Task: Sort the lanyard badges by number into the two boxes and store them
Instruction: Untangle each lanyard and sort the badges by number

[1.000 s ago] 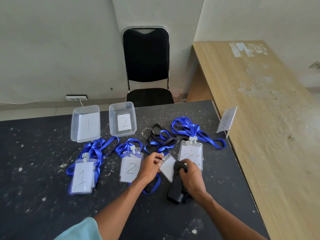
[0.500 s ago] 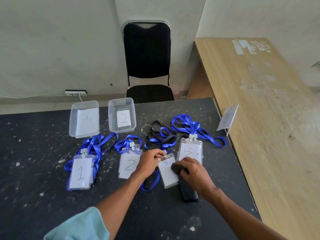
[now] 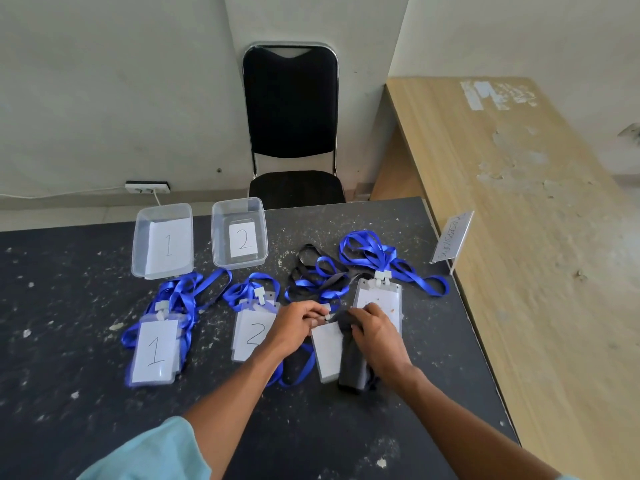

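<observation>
Badge (image 3: 327, 351): left hand (image 3: 292, 329) pinches clip (image 3: 326, 317); right hand (image 3: 377, 337) grips black strap (image 3: 351, 368).

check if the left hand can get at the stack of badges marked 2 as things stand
Probably yes: the stack of badges marked 2 lies uncovered right beside the left hand. But that hand is pinching the clip of another badge, so it would need to let go first.

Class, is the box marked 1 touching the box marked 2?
Apart: the head view shows table between the box marked 1 and the box marked 2.
</observation>
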